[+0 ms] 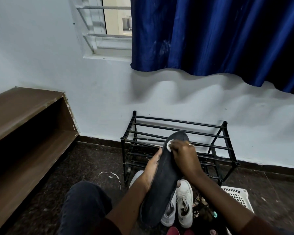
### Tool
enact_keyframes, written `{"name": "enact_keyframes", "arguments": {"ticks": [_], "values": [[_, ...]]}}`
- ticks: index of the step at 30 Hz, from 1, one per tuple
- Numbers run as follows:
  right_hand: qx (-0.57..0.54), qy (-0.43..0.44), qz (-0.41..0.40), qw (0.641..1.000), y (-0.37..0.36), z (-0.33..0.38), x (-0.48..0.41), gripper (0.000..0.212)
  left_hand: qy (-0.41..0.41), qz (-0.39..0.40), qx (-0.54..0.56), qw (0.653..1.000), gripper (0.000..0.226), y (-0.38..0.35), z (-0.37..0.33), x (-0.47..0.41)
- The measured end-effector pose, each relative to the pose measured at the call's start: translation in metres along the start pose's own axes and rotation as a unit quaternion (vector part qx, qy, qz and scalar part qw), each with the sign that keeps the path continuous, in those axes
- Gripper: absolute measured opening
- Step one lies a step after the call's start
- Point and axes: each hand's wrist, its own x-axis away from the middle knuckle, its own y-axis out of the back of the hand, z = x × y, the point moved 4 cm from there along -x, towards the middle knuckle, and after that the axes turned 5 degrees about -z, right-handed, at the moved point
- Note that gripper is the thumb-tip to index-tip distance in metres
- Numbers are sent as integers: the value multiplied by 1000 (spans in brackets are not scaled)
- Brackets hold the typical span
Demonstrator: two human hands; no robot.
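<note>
While the left hand (151, 168) cradles the dark insole (163, 184) from below, fingers wrapped along its left edge, the right hand (183, 156) has a small white pad (168, 145) pinched in its fingertips and pressed onto the insole near the far tip. The insole's held up at a tilt, tip pointing away, just in front of the black shoe rack (176, 126) and right over a pair of white sneakers (184, 200) on the floor. A white basket (236, 195) sits to the right of them.
</note>
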Motion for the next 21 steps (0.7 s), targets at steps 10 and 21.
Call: {"name": "enact_keyframes", "arguments": {"ticks": [10, 21], "values": [[-12, 25, 40, 999, -2, 25, 28, 25, -29, -35, 30, 999, 36, -7, -15, 1], [10, 48, 6, 999, 4, 7, 10, 19, -2, 9, 9, 1000, 45, -11, -3, -2]]}}
